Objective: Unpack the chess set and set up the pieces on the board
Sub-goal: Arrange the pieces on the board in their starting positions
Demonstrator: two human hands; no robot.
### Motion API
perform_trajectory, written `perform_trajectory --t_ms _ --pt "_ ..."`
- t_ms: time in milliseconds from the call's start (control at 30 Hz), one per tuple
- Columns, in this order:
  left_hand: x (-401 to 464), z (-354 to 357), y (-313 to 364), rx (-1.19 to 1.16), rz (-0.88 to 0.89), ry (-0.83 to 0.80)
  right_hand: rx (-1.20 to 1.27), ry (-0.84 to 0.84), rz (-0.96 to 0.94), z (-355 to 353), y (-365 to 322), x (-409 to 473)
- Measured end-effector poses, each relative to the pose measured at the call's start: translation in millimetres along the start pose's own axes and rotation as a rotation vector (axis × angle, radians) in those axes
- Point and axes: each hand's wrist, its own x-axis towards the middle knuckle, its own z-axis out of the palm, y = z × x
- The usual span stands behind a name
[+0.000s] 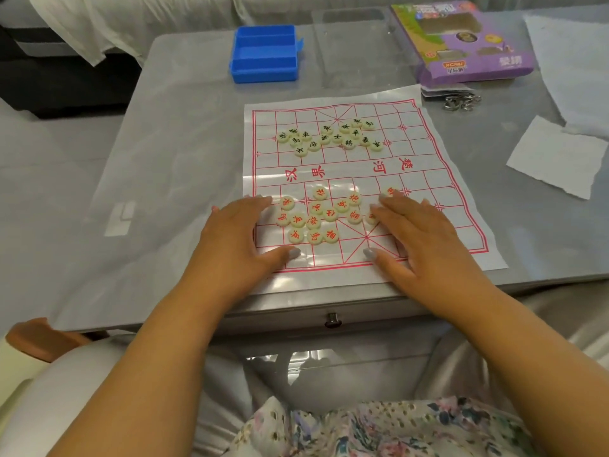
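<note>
1. Resting flat on the lower part of the board sheet (438, 179), my left hand (237, 239) lies with fingers straight and spread, holding nothing, its fingertips at the sheet's left border.
2. My right hand (425, 235) lies flat too, at lower centre-right of the frame, fingers straight and gripping nothing; its fingertips lie over one or two of the red-lettered pieces (316, 216).
3. Those red-lettered pieces sit in a loose cluster between my two hands, off the grid points, most touching a neighbour.
4. The black-lettered pieces (333, 136) lie in two loose bunches in the upper half of the sheet, beyond the river row.
5. The sheet is spread on a grey table (171, 159), its near edge just beside the table edge.
6. A blue tray (265, 54) with compartments stands at upper centre, well apart from the sheet.
7. A clear plastic box (356, 44) sits right of it, and a purple package (468, 41) lies at upper right.
8. Metal rings (461, 102) lie just below the package; white paper (557, 156) lies at the right edge.
</note>
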Motion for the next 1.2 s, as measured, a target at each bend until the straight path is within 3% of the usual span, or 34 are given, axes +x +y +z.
perform_trajectory --t_ms 267,400,567,1200 --pt "2.5 7.2 9.5 0.005 0.04 0.107 0.078 0.163 0.03 -2.6 -19.1 37.3" --pt "4.5 10.5 8.4 0.036 0.044 0.128 -0.078 0.074 0.0 -2.2 -26.7 62.2" --pt "4.6 10.7 9.8 0.029 0.016 0.134 -0.068 0.068 0.005 0.8 -27.8 66.6" --pt "2.1 6.2 15.5 -0.138 -0.04 0.075 0.187 0.054 0.205 -15.6 6.7 30.8"
